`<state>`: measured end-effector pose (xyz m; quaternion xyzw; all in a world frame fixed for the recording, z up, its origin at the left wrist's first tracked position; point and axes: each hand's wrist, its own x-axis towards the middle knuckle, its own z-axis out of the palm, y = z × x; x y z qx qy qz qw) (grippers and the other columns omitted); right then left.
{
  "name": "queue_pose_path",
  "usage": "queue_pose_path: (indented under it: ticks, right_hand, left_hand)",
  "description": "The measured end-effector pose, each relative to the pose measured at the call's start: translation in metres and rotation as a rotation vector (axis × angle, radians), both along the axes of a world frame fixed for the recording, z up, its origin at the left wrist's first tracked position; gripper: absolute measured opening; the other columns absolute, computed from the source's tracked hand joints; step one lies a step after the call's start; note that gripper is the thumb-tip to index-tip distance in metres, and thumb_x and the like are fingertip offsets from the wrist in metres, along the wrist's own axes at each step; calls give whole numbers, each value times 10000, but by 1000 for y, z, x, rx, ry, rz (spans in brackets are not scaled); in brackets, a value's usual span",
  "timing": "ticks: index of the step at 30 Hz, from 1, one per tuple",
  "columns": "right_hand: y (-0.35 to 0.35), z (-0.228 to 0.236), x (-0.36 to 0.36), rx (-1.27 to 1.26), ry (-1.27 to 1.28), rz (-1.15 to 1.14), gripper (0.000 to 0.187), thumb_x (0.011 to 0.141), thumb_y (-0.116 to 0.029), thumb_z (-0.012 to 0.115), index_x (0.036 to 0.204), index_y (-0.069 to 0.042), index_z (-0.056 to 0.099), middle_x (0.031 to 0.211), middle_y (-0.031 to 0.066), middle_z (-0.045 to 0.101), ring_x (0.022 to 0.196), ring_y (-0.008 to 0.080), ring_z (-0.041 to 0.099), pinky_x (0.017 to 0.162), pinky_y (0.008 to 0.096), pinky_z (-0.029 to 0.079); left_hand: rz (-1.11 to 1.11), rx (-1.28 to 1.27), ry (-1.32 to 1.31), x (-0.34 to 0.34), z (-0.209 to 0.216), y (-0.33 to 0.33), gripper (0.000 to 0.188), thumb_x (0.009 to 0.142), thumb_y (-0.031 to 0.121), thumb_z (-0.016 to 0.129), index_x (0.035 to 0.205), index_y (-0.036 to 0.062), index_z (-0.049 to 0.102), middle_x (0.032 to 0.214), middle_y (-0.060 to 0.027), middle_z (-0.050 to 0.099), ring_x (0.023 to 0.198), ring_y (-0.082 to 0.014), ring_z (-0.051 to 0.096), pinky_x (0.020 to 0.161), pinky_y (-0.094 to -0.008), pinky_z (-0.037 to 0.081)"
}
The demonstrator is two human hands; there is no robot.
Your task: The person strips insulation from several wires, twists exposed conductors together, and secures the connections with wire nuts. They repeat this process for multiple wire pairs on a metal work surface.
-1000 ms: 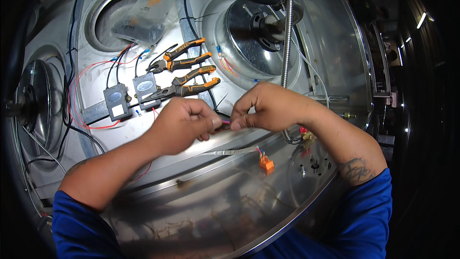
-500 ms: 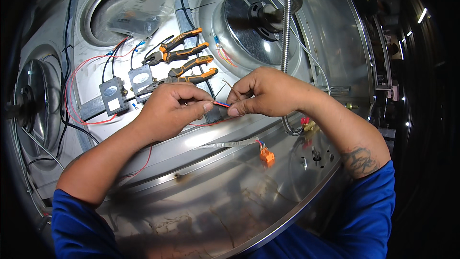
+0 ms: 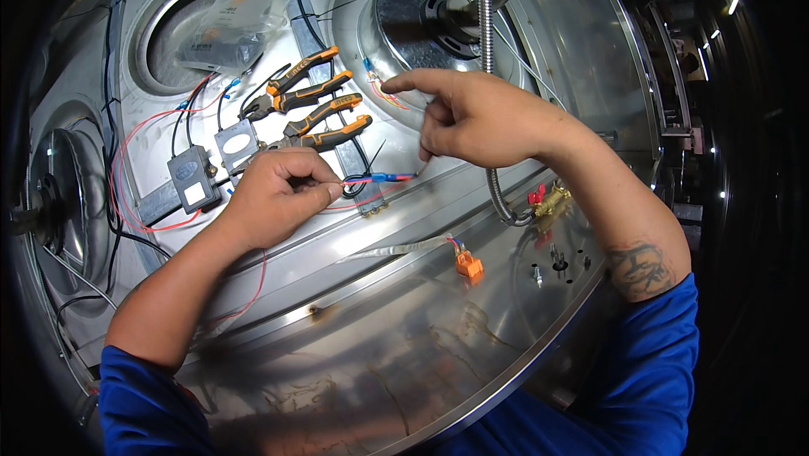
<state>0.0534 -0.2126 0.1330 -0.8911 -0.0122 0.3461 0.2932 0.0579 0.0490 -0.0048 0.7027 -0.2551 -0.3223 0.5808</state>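
Note:
My left hand [image 3: 282, 190] pinches a thin red-and-blue wire [image 3: 361, 180] between thumb and forefinger. On that wire, beyond the fingertips, sits a blue crimp connector [image 3: 384, 177], with a dark and red length running on from it to the right. My right hand [image 3: 480, 123] is up and to the right of the connector, its forefinger stretched leftward and the other fingers curled loosely. That forefinger's tip is close to a small bundle of coloured wires [image 3: 377, 81] with a blue end. Two pairs of orange-and-black pliers [image 3: 312, 95] lie just beyond my left hand.
Two black boxes, one a wired module [image 3: 192, 176], lie left of the pliers. A clear plastic bag [image 3: 227, 30] covers part of a round opening. An orange plug [image 3: 468, 266] rests on the metal front panel. A ribbed metal hose [image 3: 486, 26] runs down to a brass valve [image 3: 552, 201].
My right hand has let go of the wire and moved up and right, its forefinger now extended. The blue connector has come into view. My left hand still pinches the wire, slightly further left.

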Motion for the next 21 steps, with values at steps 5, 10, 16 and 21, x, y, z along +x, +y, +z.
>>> queue_pose_path:
  ticks: [5,10,16,21]
  right_hand:
    - [-6,16,2,-191,139,325,530,792,-34,678,1320,-65,649,768,78,712,755,184,713,728,314,545]
    - [-4,9,2,-231,275,458,258,756,-99,725,1004,-71,793,866,89,766,801,221,729,740,350,547]
    - [1,14,-2,-266,359,497,209,782,-174,770,962,-72,798,867,90,770,836,237,735,763,353,550]
    - [2,7,1,-351,382,519,308,801,-302,833,1002,-72,793,917,99,768,872,250,731,810,353,548]
  left_hand:
    - [-28,-53,64,-3,6,-2,135,904,130,730,869,1,710,889,-76,688,847,-156,635,778,-311,492]
    - [-48,-103,12,-9,15,-7,130,908,132,740,895,4,724,909,-96,695,864,-171,645,777,-310,502]
    - [19,-193,-133,-17,16,-15,97,881,106,741,920,17,749,834,-83,686,767,-163,643,702,-291,506]
    - [43,-201,-201,-17,21,-17,102,867,109,737,901,13,747,816,-84,678,745,-167,637,693,-302,507]
